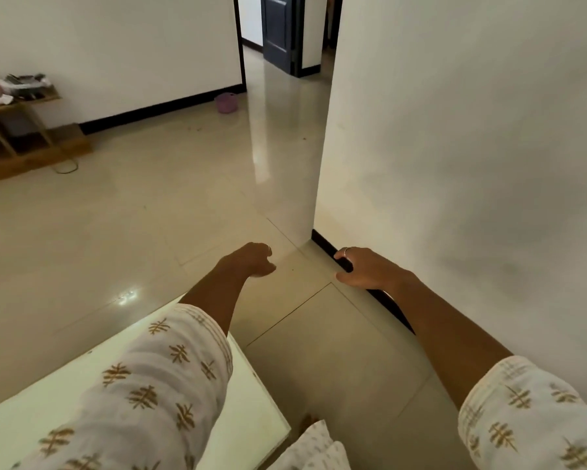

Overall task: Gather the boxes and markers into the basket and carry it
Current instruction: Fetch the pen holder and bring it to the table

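Shelf far left, clutter on top; boxes, markers not identifiable there. Your left hand loosely curled, holds nothing. Purple basket far ahead on floor by wall; looks light, rigid plastic, take by rim. Your right hand relaxed, empty. Wall corner crowds right.

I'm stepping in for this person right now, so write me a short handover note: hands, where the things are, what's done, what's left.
Left hand: held out over the floor, fingers loosely curled, holding nothing.
Right hand: the same, near the wall's dark skirting.
Things: a purple basket stands on the floor by the far wall, beside the doorway. No boxes or markers can be made out; a wooden shelf at far left holds blurred items.
Done: nothing that shows.
Left: fetch the basket, gather the boxes and markers, carry it.
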